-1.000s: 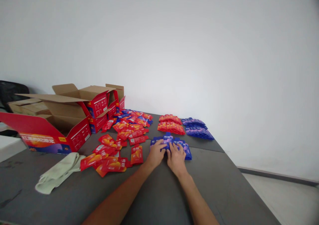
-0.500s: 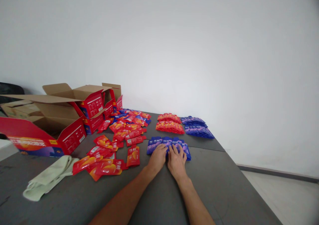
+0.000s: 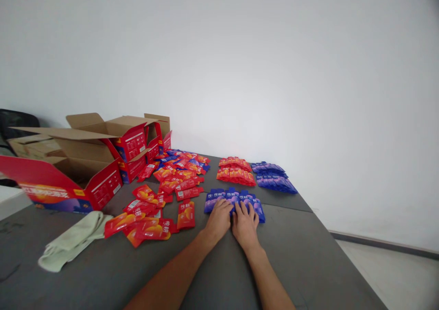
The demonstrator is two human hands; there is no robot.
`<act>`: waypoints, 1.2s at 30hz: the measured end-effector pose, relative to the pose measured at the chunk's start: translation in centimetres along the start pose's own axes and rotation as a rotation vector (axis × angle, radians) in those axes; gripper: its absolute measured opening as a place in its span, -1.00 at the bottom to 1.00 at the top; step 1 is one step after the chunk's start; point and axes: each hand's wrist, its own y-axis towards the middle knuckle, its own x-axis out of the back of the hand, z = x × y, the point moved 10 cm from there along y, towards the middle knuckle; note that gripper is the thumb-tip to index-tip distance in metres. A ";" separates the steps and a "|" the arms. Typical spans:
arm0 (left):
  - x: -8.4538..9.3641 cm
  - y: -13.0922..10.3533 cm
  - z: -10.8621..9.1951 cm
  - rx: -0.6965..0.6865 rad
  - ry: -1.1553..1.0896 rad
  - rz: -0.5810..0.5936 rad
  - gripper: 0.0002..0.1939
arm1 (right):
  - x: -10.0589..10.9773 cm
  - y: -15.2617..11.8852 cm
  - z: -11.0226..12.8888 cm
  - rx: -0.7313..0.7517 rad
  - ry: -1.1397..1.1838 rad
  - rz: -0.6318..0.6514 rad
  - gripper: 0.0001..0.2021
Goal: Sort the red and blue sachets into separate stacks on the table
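A row of overlapping blue pouches (image 3: 232, 195) lies flat on the dark grey table (image 3: 219, 273), with pale lettering on their fronts. My left hand (image 3: 219, 218) rests on the left-middle of this row, fingers laid over the lower part of the pouches. Close beside it, my right hand (image 3: 245, 223) has its fingers spread over the right-middle of the row. Both palms face down, and neither hand lifts a pouch. The fingers hide the lower middle of the row. A single red pouch (image 3: 186, 214) lies just left of my left hand.
Behind the row are neat stacks of red pouches (image 3: 236, 175) and blue pouches (image 3: 275, 182). Loose red pouches (image 3: 151, 227) and a mixed heap (image 3: 181, 163) spread leftward. Open red cartons (image 3: 103, 189) stand at far left, near a pale green cloth (image 3: 73, 241).
The whole view has shifted slightly, so things sit a little further right. One pouch in the middle of the blue row now stands slightly higher than its neighbours. Both hands stay on the row.
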 end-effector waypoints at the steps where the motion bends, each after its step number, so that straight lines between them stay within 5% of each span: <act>1: 0.3 -0.1 0.0 0.017 0.015 -0.012 -0.50 | 0.2 0.0 0.0 0.001 0.000 -0.009 -0.55; 10: 3.1 -0.6 0.5 0.141 0.091 -0.018 -0.51 | 2.9 0.3 2.7 0.082 0.049 -0.129 -0.60; 17: 7.8 0.5 5.4 0.161 0.205 -0.073 -0.62 | 2.1 4.6 10.5 0.298 0.233 -0.026 -0.63; 21: 10.5 1.7 10.2 0.177 0.246 -0.088 -0.69 | -0.3 8.6 15.4 0.326 0.332 0.107 -0.65; 26: 11.8 4.6 17.3 0.201 0.309 -0.061 -0.73 | -4.8 14.9 18.9 0.288 0.337 0.168 -0.67; 31: 11.2 8.6 23.6 0.222 0.344 -0.047 -0.69 | -9.9 21.6 18.4 0.154 0.304 0.185 -0.70; 36: 9.0 11.5 27.4 0.206 0.349 0.010 -0.57 | -14.3 26.1 16.1 0.001 0.285 0.156 -0.69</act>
